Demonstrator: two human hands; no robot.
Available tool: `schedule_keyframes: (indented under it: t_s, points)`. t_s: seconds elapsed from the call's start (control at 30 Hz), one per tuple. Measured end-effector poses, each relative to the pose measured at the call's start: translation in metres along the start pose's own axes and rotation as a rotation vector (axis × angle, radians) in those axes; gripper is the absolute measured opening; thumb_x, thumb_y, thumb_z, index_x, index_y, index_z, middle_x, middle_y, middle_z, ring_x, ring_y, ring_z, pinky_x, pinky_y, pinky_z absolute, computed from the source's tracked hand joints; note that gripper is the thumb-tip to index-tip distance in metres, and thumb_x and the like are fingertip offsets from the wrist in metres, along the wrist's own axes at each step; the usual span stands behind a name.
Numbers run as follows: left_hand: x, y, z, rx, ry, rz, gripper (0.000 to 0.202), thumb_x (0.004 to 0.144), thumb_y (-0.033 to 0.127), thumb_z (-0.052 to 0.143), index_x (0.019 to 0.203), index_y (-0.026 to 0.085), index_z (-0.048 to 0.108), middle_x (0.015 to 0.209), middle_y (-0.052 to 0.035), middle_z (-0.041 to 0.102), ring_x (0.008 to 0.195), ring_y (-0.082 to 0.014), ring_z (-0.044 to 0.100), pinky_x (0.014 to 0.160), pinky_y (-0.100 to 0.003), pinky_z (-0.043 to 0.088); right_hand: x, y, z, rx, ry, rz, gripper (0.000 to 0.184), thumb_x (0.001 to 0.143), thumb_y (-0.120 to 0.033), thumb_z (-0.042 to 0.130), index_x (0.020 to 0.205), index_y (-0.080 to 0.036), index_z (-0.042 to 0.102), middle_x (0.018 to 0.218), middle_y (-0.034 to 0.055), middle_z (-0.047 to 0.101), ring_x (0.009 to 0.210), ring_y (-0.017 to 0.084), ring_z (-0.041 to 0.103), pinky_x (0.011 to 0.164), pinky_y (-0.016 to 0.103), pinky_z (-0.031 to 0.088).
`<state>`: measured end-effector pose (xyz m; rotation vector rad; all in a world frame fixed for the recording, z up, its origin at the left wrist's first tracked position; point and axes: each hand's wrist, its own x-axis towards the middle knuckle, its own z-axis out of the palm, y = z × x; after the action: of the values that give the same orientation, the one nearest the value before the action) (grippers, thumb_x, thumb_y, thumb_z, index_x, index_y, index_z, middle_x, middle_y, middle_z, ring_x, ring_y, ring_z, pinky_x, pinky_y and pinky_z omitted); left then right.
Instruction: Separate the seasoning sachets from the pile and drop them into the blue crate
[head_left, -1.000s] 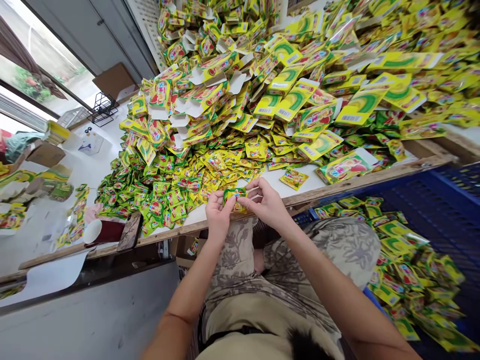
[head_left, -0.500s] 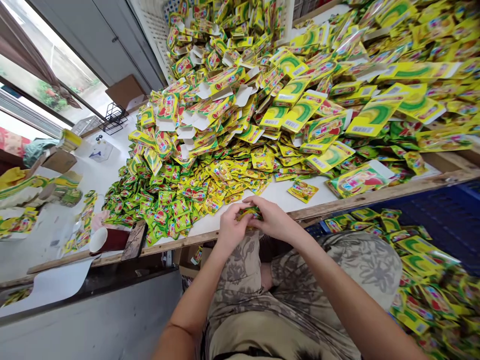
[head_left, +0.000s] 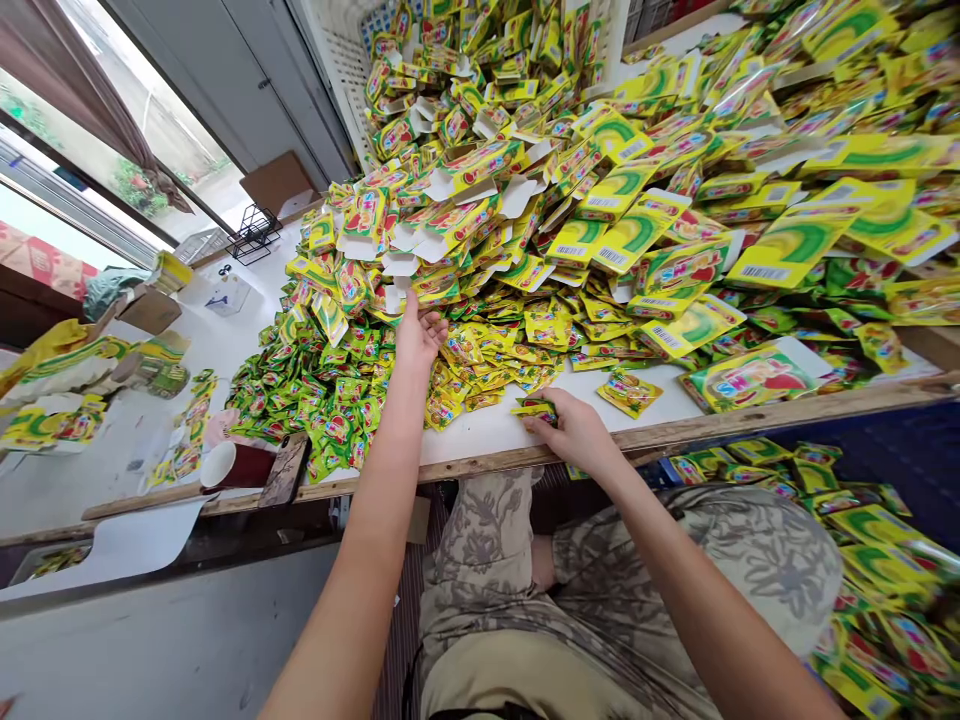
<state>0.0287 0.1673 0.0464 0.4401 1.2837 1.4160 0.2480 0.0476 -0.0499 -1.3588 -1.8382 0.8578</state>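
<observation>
My left hand reaches over the heap, thumb raised and fingers apart, at the lower edge of several small yellow-and-green boxes with white flaps. Its thumb is by a box; whether it touches that box I cannot tell. Near the table's front edge, my right hand is closed on a few small sachets, green and yellow. Under and around my left hand lie loose green sachets and yellow sachets. To the right of my right hand, one yellow sachet lies flat on the white tabletop.
A white crate full of boxes stands at the back. A larger box lies at the right front. At left are a dark red cup and a phone. A blue crate of packets sits low at right.
My hands were together around the sachets. The left hand has let go and moved up and left to the boxes, while the right has shifted slightly right, keeping the sachets.
</observation>
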Motion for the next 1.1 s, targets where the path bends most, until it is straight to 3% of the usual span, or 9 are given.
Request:
schedule_keyframes:
  t_s: [0.17,0.3,0.4,0.5,0.6,0.7,0.83,0.97,1.1]
  points:
    - [-0.011,-0.005,-0.004,0.064,0.022,0.047,0.05,0.079,0.065,0.06,0.071,0.016,0.053,0.05,0.005,0.05,0.042,-0.008,0.054,0.044,-0.02,0.043,-0.001,-0.003,-0.003,-0.049,0.025,0.012,0.023,0.078,-0.033,0.06,0.097,-0.021,0.065,0.094,0.008,0.072,0.074,0.023,0.065,0.065,0.034,0.049]
    - [-0.044,-0.01,-0.04,0.411,0.006,0.18,0.05,0.076,0.064,0.062,0.069,0.015,0.058,0.058,0.0,0.059,0.042,-0.0105,0.055,0.042,-0.023,0.043,-0.001,0.002,-0.004,0.024,0.051,0.086,0.027,0.077,-0.04,0.064,0.097,-0.022,0.065,0.072,0.0028,0.069,0.062,0.021,0.061,0.058,0.032,0.046]
    - [-0.072,-0.021,-0.064,0.722,-0.003,0.405,0.042,0.079,0.057,0.063,0.071,0.016,0.06,0.063,-0.0022,0.062,0.052,-0.0132,0.059,0.048,-0.024,0.045,0.0,0.006,-0.004,0.224,0.16,0.164,0.037,0.073,-0.047,0.068,0.099,-0.02,0.063,0.077,0.0036,0.07,0.069,0.022,0.063,0.064,0.034,0.05]
    - [-0.093,-0.046,-0.072,0.98,-0.223,0.62,0.026,0.084,0.044,0.063,0.08,0.018,0.063,0.078,-0.0054,0.065,0.068,-0.0164,0.06,0.062,-0.028,0.048,0.0,0.003,-0.007,0.481,0.302,0.191,0.041,0.071,-0.047,0.07,0.1,-0.02,0.057,0.092,0.0062,0.07,0.082,0.022,0.065,0.073,0.037,0.053]
    - [-0.104,-0.073,-0.064,1.158,-0.462,0.654,0.018,0.087,0.036,0.06,0.084,0.018,0.062,0.083,-0.0072,0.061,0.073,-0.0188,0.057,0.068,-0.031,0.047,-0.002,-0.01,-0.013,0.542,0.348,0.144,0.038,0.072,-0.045,0.071,0.099,-0.022,0.055,0.096,0.0057,0.069,0.09,0.023,0.065,0.079,0.038,0.054]
    - [-0.106,-0.09,-0.053,1.178,-0.605,0.64,0.02,0.091,0.036,0.053,0.089,0.019,0.061,0.087,-0.0087,0.06,0.08,-0.0214,0.057,0.073,-0.034,0.047,-0.001,-0.025,-0.023,0.455,0.322,0.049,0.037,0.074,-0.043,0.071,0.102,-0.023,0.055,0.097,0.0047,0.069,0.089,0.023,0.066,0.079,0.037,0.053]
    - [-0.104,-0.096,-0.045,1.075,-0.753,0.613,0.024,0.094,0.037,0.048,0.107,0.02,0.06,0.104,-0.0108,0.062,0.098,-0.0247,0.058,0.088,-0.038,0.047,0.01,-0.037,-0.035,0.179,0.219,-0.106,0.025,0.081,-0.035,0.064,0.102,-0.023,0.057,0.094,0.0051,0.069,0.084,0.022,0.065,0.077,0.035,0.051]
    - [-0.104,-0.099,-0.046,1.009,-0.742,0.564,0.028,0.095,0.041,0.045,0.108,0.02,0.058,0.105,-0.0102,0.06,0.097,-0.0241,0.056,0.087,-0.037,0.045,0.022,-0.045,-0.047,-0.129,0.038,-0.233,0.013,0.084,-0.026,0.058,0.097,-0.021,0.059,0.097,0.0088,0.066,0.093,0.025,0.062,0.081,0.035,0.048]
    - [-0.104,-0.107,-0.047,0.942,-0.695,0.506,0.03,0.094,0.046,0.046,0.094,0.018,0.055,0.089,-0.0059,0.056,0.081,-0.019,0.05,0.074,-0.031,0.042,0.029,-0.06,-0.06,-0.385,-0.147,-0.224,0.019,0.085,-0.023,0.057,0.103,-0.017,0.06,0.11,0.0132,0.057,0.093,0.025,0.06,0.075,0.032,0.047]
